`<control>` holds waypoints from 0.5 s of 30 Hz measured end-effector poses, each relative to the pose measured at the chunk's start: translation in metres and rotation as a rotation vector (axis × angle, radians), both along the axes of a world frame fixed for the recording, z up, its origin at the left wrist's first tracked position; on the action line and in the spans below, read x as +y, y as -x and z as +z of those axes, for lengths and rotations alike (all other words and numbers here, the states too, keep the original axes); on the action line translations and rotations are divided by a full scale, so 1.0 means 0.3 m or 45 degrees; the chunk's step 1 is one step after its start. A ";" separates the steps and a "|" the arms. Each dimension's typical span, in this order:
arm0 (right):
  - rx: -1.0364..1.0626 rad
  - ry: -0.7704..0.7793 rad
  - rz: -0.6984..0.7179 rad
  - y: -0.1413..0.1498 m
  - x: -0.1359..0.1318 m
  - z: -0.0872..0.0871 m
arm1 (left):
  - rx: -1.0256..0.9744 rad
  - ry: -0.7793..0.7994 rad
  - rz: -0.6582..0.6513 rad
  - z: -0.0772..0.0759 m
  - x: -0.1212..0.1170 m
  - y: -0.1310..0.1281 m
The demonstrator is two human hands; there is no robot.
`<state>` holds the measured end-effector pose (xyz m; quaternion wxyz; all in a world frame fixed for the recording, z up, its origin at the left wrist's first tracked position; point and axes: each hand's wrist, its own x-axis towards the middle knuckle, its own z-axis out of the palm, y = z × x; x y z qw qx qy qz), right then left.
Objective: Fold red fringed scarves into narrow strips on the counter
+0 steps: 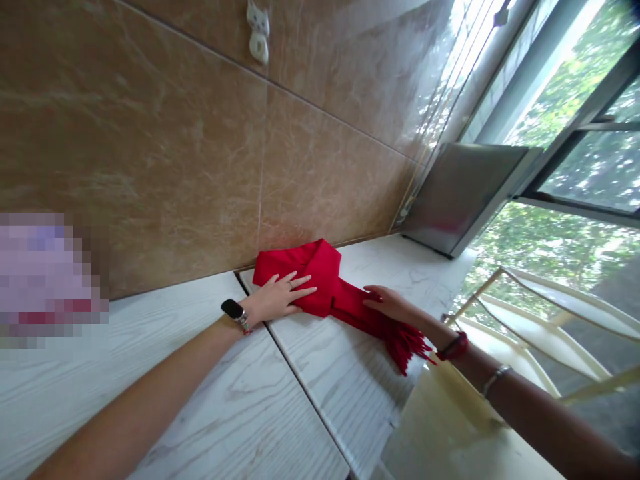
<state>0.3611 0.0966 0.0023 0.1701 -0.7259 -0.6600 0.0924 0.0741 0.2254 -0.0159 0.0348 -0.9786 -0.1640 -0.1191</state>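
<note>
A red scarf [324, 273] lies on the white wood-grain table, close to the brown tiled wall. One part is folded into a flat, angular shape; a narrower length with a fringe runs from it toward the right front. My left hand [276, 298] rests flat on the folded part, its fingers spread. Over the narrower length is my right hand [390, 303], palm down with the fingers stretched out; whether it presses on the cloth I cannot tell. A dark-faced watch is on my left wrist, and a red band is on my right.
A seam crosses the white table [240, 407]. At the far left is a blurred-out pinkish thing [45, 280]. A grey metallic panel [465, 193] stands at the table's far right end by the window. A cream tiered rack [540, 333] is on the right, beyond the table's edge.
</note>
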 end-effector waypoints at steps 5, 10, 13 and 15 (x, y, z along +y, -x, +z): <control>0.208 0.163 -0.026 -0.014 0.065 0.040 | 0.016 0.019 0.017 -0.012 0.011 -0.004; 0.420 0.174 0.015 -0.072 0.048 0.093 | 0.014 0.038 -0.003 0.000 0.012 -0.001; 0.398 0.236 0.111 -0.079 0.038 0.105 | 0.025 0.040 0.007 0.003 0.010 -0.004; 0.323 0.293 0.178 -0.061 0.046 0.097 | 0.021 0.046 0.012 0.003 0.010 -0.005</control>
